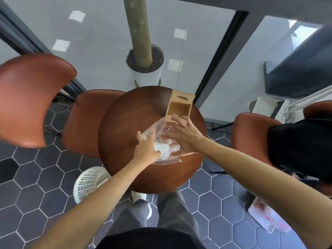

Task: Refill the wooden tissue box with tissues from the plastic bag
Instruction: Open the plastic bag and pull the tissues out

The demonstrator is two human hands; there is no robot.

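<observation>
The wooden tissue box (180,105) lies on the far right part of the round wooden table (125,126), its lid with an oval slot slid back and the inside bare. A clear plastic bag (161,141) with a white stack of tissues (162,149) inside lies at the table's middle. My left hand (146,148) rests on the bag's left side by the tissues, fingers spread. My right hand (185,134) lies flat on top of the bag, fingertips near the box's near edge. Whether either hand grips the bag is unclear.
Brown chairs stand at the left (32,97), behind the table (84,119) and at the right (251,133). A white perforated basket (88,184) sits on the hexagon-tiled floor by the table. A potted trunk (143,65) stands beyond glass. A black item (301,150) hangs at right.
</observation>
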